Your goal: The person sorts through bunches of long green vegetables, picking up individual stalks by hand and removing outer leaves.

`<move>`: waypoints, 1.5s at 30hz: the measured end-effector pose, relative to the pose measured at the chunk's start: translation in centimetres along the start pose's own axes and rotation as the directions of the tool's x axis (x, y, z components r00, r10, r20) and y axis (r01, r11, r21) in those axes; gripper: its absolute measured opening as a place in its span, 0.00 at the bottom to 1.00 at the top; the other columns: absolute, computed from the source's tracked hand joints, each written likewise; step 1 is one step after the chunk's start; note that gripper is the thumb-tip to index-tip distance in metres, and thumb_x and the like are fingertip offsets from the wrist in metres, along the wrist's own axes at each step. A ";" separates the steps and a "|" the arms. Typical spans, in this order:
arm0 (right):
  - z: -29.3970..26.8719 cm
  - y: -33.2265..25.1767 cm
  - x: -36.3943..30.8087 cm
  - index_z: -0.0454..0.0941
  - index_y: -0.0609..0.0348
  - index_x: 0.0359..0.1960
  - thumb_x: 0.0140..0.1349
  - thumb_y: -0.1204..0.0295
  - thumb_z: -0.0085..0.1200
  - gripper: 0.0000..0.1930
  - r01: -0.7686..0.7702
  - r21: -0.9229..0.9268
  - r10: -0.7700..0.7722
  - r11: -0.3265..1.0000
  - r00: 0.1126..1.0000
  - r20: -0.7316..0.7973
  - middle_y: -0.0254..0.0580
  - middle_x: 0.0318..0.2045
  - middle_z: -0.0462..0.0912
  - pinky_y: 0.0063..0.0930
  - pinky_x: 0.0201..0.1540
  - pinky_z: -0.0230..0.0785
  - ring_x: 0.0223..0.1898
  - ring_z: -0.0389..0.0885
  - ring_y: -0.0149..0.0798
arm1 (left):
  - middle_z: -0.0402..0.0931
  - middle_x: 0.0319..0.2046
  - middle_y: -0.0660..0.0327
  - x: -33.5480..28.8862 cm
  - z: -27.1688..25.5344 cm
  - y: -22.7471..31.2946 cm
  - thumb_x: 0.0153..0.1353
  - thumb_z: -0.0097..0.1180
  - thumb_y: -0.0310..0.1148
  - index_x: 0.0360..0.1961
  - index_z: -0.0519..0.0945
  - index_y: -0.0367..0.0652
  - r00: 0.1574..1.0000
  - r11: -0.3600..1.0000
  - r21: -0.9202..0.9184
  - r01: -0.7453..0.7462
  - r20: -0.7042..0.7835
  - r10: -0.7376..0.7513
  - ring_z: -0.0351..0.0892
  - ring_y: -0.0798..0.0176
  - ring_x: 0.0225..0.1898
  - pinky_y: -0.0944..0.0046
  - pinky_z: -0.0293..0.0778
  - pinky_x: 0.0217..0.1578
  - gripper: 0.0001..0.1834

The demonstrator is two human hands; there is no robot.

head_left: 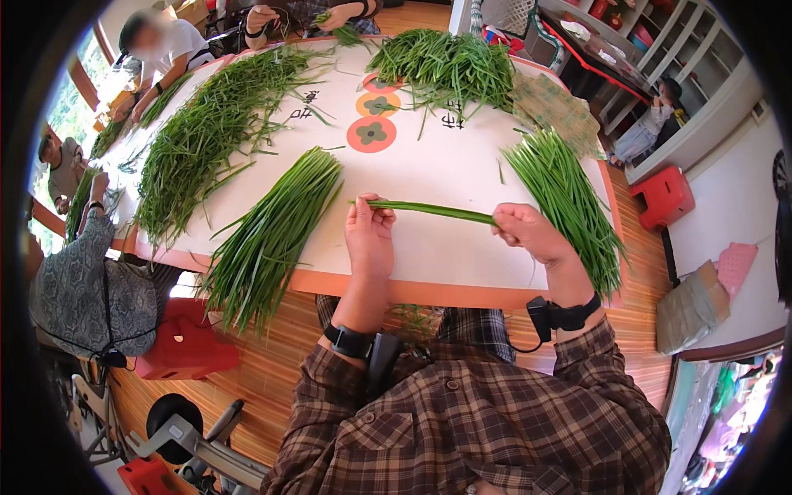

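Note:
A few long green garlic chives [437,209] stretch between my two hands above the white tabletop. My left hand [370,238] pinches one end between thumb and fingers. The other end is gripped in my right hand [535,231], its fingers curled closed. Beside my left hand lies a neat bundle of garlic chives [276,235], hanging over the near table edge. Another aligned bundle of chives [565,210] rests to the right of my right hand.
A long loose heap of chives [219,124] covers the table's left part; another pile [445,66] sits at the far side. A patterned mat [557,111] lies far right. Co-workers' hands [262,16] work along the far and left edges. Red stools [664,198] stand on the floor.

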State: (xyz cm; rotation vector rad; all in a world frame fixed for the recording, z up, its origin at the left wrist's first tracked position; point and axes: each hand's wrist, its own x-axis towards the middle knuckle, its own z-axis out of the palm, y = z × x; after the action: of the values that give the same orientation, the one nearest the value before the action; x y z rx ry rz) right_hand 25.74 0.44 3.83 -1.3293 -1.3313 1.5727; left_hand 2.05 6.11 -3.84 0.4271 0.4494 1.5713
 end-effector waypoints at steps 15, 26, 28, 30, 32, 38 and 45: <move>-3.8 -3.3 -3.6 0.63 0.52 0.24 0.65 0.66 0.35 0.12 0.482 0.788 -0.572 0.383 0.794 -0.207 0.25 0.13 0.59 0.14 0.19 0.47 0.13 0.53 0.20 | 0.70 0.26 0.61 0.2 -0.6 0.8 0.63 0.41 0.40 0.35 0.69 0.40 1.000 0.997 -0.080 0.021 0.015 -0.020 0.72 0.66 0.28 0.70 0.70 0.28 0.13; -1.3 -2.5 -2.3 0.69 0.59 0.39 0.59 0.53 0.42 0.20 0.493 0.337 -0.450 0.802 0.870 -0.203 0.39 0.36 0.75 0.24 0.37 0.66 0.35 0.73 0.33 | 0.71 0.23 0.63 -2.4 1.3 2.7 0.63 0.39 0.39 0.32 0.70 0.43 0.985 0.974 0.192 0.122 0.098 -0.143 0.71 0.70 0.22 0.72 0.68 0.24 0.12; 2.6 -2.4 -0.9 0.68 0.62 0.47 0.58 0.48 0.39 0.28 0.405 -0.036 -0.405 0.914 0.914 -0.003 0.41 0.44 0.74 0.27 0.48 0.62 0.46 0.71 0.35 | 0.72 0.23 0.63 -3.6 2.1 3.2 0.64 0.39 0.38 0.31 0.70 0.42 0.977 0.935 0.325 0.140 0.111 -0.185 0.71 0.70 0.22 0.72 0.68 0.24 0.12; 5.1 -1.9 0.2 0.65 0.63 0.51 0.58 0.59 0.43 0.24 0.396 -0.190 -0.358 0.899 0.911 0.203 0.41 0.48 0.71 0.30 0.51 0.60 0.49 0.68 0.36 | 0.72 0.22 0.63 -4.3 3.1 3.8 0.64 0.38 0.38 0.30 0.70 0.41 0.973 0.886 0.454 0.095 0.145 -0.179 0.71 0.70 0.21 0.71 0.68 0.24 0.13; 7.8 -1.6 0.8 0.67 0.65 0.48 0.58 0.64 0.44 0.19 0.341 -0.309 -0.262 0.888 0.926 0.271 0.40 0.38 0.76 0.28 0.44 0.64 0.40 0.72 0.33 | 0.72 0.22 0.63 -4.7 3.6 4.6 0.64 0.38 0.38 0.30 0.70 0.41 0.979 0.880 0.473 0.045 0.155 -0.134 0.71 0.71 0.22 0.72 0.68 0.24 0.13; 11.4 0.6 2.2 0.69 0.62 0.30 0.63 0.68 0.38 0.10 0.075 0.012 -0.075 0.997 0.949 0.308 0.32 0.19 0.69 0.20 0.29 0.62 0.23 0.67 0.25 | 0.74 0.29 0.60 -5.0 3.9 5.4 0.64 0.38 0.37 0.32 0.71 0.38 0.981 0.825 0.554 -0.112 0.195 0.002 0.71 0.71 0.28 0.73 0.68 0.25 0.13; 13.0 2.3 2.8 0.68 0.60 0.27 0.64 0.68 0.36 0.11 0.142 0.026 -0.141 0.990 0.915 0.378 0.30 0.17 0.67 0.19 0.27 0.61 0.21 0.65 0.24 | 0.75 0.32 0.55 -6.6 4.3 6.5 0.64 0.37 0.34 0.35 0.70 0.39 0.974 0.802 0.587 0.114 0.094 -0.207 0.73 0.68 0.31 0.71 0.71 0.30 0.11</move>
State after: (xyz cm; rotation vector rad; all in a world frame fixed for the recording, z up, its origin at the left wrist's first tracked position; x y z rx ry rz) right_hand 12.82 -1.07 0.32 -0.9308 -1.6203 1.7853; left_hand -0.91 -0.61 3.22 0.9484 0.8289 1.1996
